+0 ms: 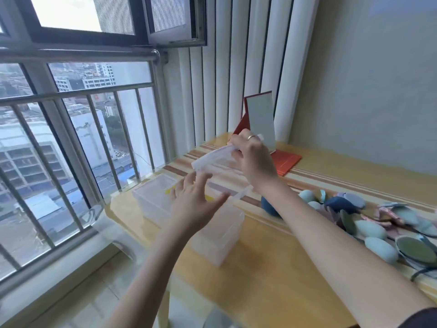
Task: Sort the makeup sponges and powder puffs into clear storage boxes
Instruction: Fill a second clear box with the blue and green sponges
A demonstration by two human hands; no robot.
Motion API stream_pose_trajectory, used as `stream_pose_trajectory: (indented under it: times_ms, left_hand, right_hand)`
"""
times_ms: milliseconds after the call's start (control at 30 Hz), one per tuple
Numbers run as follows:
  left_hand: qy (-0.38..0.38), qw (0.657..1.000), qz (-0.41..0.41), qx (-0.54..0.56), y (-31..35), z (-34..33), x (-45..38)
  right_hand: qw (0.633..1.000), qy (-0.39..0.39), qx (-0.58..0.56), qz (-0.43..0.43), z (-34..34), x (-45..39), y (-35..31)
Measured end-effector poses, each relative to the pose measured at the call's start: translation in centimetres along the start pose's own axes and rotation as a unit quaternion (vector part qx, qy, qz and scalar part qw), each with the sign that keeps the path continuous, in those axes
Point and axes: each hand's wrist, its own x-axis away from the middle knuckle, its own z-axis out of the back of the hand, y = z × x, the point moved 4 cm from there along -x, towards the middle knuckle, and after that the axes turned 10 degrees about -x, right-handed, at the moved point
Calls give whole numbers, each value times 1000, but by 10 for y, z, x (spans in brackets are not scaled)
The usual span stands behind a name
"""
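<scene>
Two clear storage boxes stand on the wooden table: one at the far left corner [153, 197] and a nearer one [220, 235]. My right hand [254, 159] holds a clear box lid [212, 158] tilted in the air above them. My left hand [196, 202] hovers over the boxes with its fingers spread and touches the lid's lower edge. A heap of teal egg-shaped makeup sponges [380, 249] and round powder puffs [412, 248] lies along the table's right side. A dark blue sponge [268, 205] shows behind my right forearm.
A red folding stand mirror [262, 124] stands at the back of the table [272, 280] against white vertical blinds. A railed window runs along the left, close to the table's left edge. Tiled floor lies below the near edge.
</scene>
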Motion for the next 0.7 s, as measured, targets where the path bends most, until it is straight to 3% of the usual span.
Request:
stream_pose_trajectory:
  times_ms: [133,333,433,600,700]
  left_hand:
    - [105,984,-32,140,18,24,-3]
    - [150,960,-120,205,61,51,-2]
    - [121,960,-157,196,84,49,8]
    - [77,955,-228,173,108,25,40]
    - [14,959,-210,192,104,8,54]
  right_hand:
    - [996,72,10,46,43,-8,-13]
    - [989,96,6,116,109,-3,-25]
    - [987,115,7,117,136,5,-22]
    - [992,106,-39,47,164,20,1]
    - [995,68,-70,-33,166,43,19]
